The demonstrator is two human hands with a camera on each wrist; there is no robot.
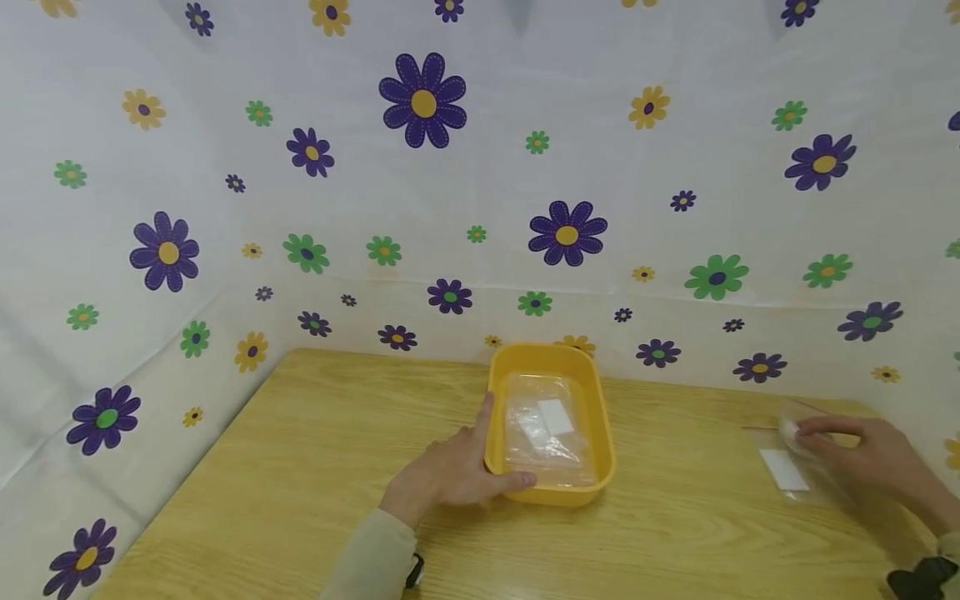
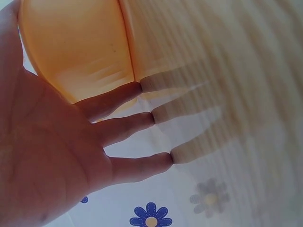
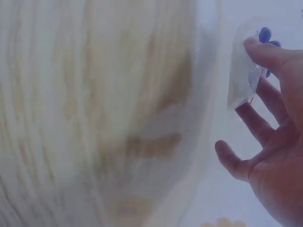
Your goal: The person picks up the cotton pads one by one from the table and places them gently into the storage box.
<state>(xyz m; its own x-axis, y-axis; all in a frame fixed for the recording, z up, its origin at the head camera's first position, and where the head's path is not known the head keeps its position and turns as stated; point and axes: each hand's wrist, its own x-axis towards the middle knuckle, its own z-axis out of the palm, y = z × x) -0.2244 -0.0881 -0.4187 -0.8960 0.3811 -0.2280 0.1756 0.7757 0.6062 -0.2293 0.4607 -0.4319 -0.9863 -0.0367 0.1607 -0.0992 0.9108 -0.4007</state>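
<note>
L hand is flat-ish vs. the L side of a smooth yellow tray, fingers straight along the wall, thumb by the near rim, so touching it, not clenched. Tray's a rounded rectangle, prob. plastic, w/ crinkly clear bags lying inside, shiny w/ white rectangular bits. R hand is pinching another thin see-through bag btwn thumb & fingers, well to the R of the tray, over the woodgrain surface. Can't tell if its white rectangle is in or on it.
</note>
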